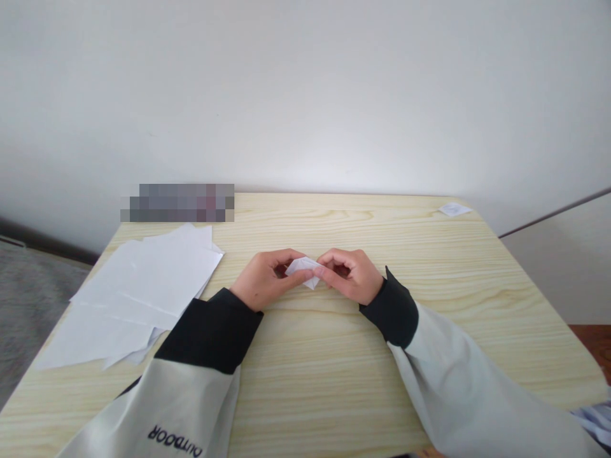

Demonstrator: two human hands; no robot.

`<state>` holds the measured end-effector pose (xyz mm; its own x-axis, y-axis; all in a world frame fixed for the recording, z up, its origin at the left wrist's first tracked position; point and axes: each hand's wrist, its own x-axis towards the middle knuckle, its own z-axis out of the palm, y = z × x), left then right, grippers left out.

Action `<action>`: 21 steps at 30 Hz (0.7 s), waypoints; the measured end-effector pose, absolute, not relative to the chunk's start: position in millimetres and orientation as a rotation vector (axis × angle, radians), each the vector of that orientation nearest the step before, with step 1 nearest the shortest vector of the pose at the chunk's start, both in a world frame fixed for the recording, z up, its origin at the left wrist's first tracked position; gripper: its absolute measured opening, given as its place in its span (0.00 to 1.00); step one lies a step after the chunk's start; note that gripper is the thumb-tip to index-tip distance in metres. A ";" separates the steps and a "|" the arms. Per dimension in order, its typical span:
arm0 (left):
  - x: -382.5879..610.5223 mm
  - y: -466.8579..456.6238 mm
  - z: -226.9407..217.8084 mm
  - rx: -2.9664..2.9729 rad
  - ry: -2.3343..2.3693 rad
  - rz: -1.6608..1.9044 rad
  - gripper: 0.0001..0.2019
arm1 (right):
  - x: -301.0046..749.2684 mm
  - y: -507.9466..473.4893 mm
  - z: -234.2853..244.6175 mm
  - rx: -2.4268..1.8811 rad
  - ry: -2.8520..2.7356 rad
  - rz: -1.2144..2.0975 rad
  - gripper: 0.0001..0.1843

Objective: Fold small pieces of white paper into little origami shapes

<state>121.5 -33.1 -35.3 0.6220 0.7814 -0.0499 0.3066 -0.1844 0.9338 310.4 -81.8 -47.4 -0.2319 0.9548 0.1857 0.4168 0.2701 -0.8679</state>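
A small folded piece of white paper sits between both my hands over the middle of the light wooden table. My left hand pinches its left side with curled fingers. My right hand pinches its right side, thumb and forefinger pressed on the fold. Both wrists rest on the tabletop. I wear pale sleeves with black cuffs.
A loose stack of white paper sheets lies at the table's left side. A small folded white paper sits at the far right corner. A blurred dark object lies along the back edge. A plain wall stands behind.
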 end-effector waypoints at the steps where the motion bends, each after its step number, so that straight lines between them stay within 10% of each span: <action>1: 121.7 -33.0 -35.5 1.761 0.882 0.553 0.18 | 310.4 -81.7 -47.8 -1.246 -1.792 0.896 0.10; 21: 120.4 -30.7 -39.1 1.698 0.849 0.663 0.16 | 310.4 -82.6 -48.6 -1.280 -1.655 0.903 0.09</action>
